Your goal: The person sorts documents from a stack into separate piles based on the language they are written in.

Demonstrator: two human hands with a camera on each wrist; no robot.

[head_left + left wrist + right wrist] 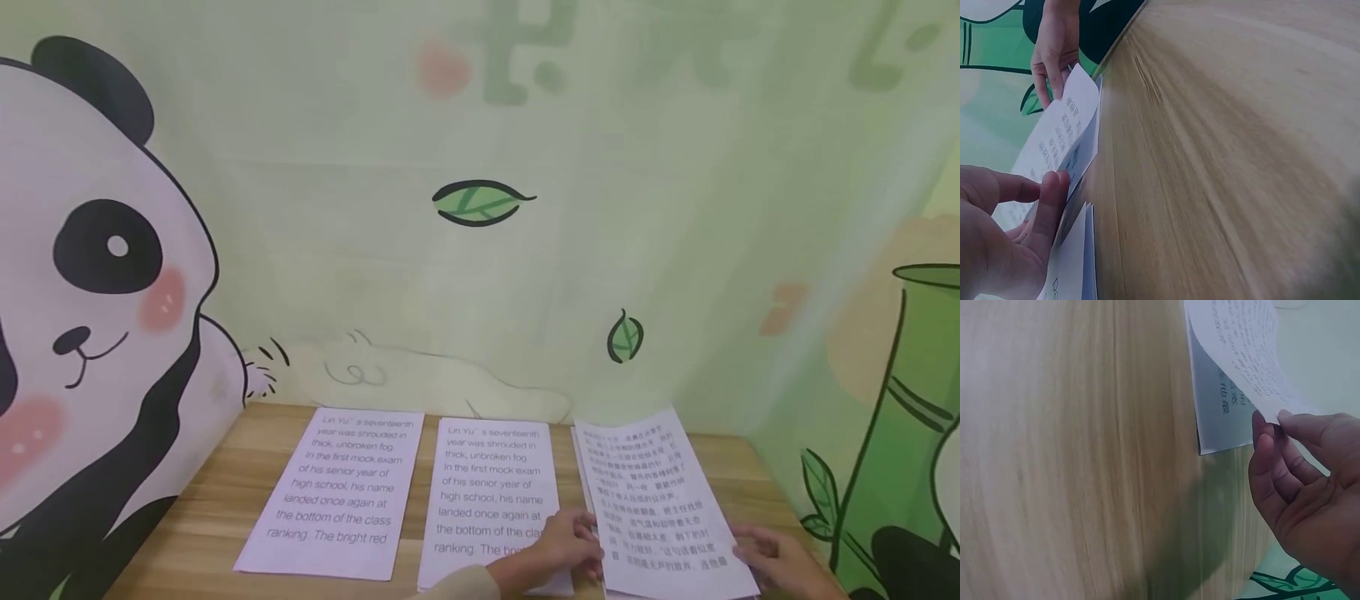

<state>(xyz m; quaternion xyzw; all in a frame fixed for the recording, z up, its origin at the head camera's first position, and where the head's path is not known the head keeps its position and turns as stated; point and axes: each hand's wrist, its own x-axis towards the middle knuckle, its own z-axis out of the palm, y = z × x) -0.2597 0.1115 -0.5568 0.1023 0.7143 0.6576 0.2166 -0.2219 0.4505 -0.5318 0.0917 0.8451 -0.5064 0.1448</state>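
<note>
Brown wood-grain tabletop (pixel 195 533) below, I have the left hand (pixel 555 550) and right hand (pixel 783 563) pinching a white rectangular printed paper sheet (pixel 663 508) by its edges, best handled evenly against creasing.

Head view faces forward-down; wrist views, close, share sheet (pixel 1057 131), tabletop (pixel 1210 125).

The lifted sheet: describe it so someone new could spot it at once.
On the wooden table, look to the right-hand end. There the lifted sheet curves above a lower page, the left hand at its left edge, the right hand pinching its right edge. Chinese print sets it apart from the English left sheet and middle sheet; being raised, from the lower page.
</note>
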